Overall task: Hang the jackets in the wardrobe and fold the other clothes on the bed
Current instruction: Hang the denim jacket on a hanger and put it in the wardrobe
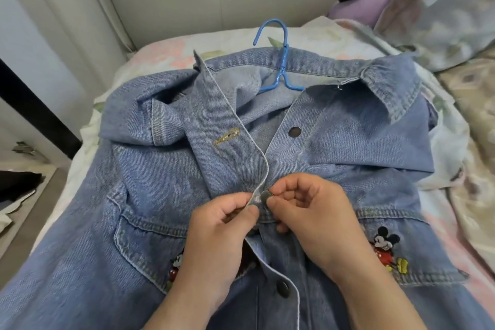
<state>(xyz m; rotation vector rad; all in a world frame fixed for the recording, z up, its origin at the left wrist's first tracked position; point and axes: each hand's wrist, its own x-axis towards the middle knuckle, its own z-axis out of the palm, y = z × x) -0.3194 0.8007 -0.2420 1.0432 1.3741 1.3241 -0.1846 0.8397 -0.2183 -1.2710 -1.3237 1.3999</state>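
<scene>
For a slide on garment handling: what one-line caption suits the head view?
Left hand pinches the placket, right hand the button, of a denim jacket on the bed, blue hanger inside.

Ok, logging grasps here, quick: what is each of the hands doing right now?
Left hand: pinching the buttonhole edge of the blue denim jacket.
Right hand: pinching the jacket's round metal button.

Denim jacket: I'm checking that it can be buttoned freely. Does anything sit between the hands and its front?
Nothing visible does. The left hand pinches the buttonhole edge of the denim jacket and the right hand pinches the metal button; nothing lies over the front. The blue hanger sits inside the collar, clear of them.
</scene>
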